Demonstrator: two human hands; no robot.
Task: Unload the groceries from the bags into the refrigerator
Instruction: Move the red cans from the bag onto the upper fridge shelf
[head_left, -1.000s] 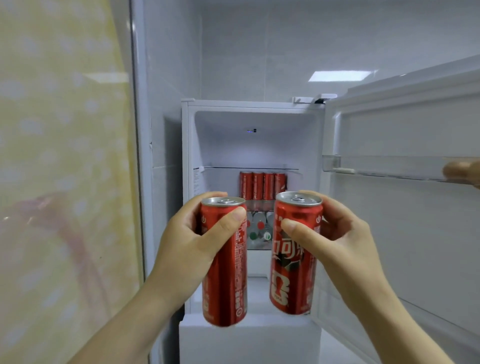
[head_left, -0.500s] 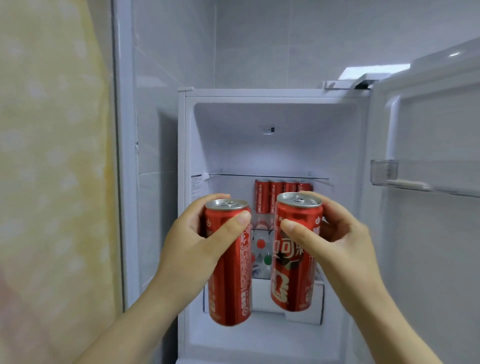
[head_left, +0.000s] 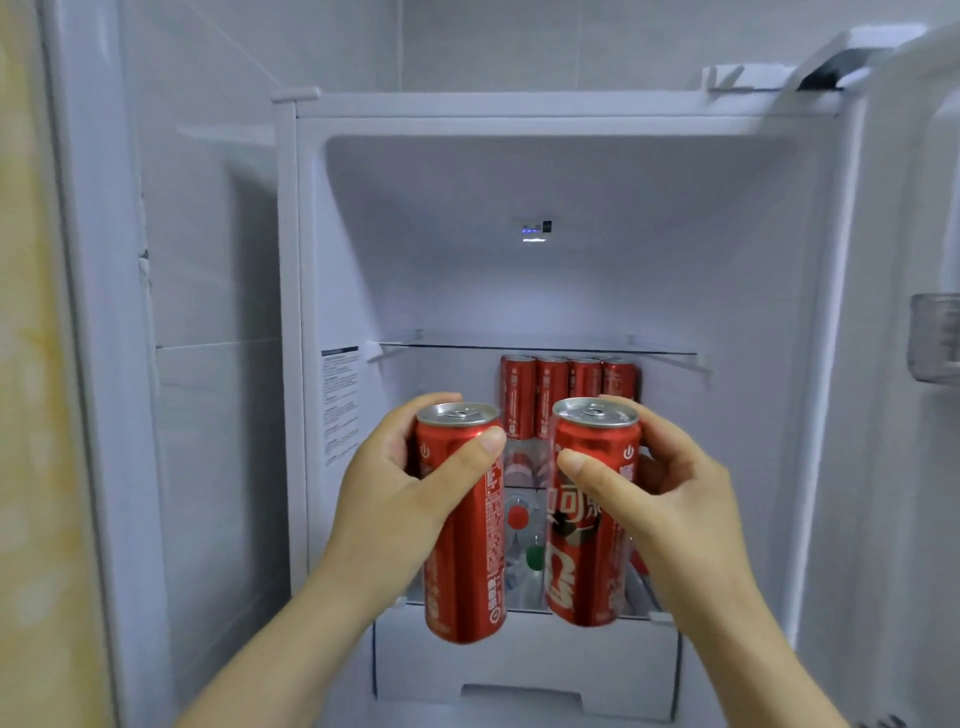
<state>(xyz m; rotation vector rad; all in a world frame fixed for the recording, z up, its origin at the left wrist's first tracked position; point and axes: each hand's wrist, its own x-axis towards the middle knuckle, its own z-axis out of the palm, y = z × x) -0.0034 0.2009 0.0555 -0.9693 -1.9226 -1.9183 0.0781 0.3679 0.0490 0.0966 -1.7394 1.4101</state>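
While left hand (head_left: 389, 499) clasps one can (head_left: 465, 561), right hand (head_left: 670, 504) another can (head_left: 584, 566), four cans (head_left: 569, 395) behind.

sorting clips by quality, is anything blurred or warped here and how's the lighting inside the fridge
Head view: left can and right can are sharp, with glints on their tops; the fridge door at right is smeared, and uprights near the edges lean from wide-angle distortion; the fridge interior is lit softly and evenly.
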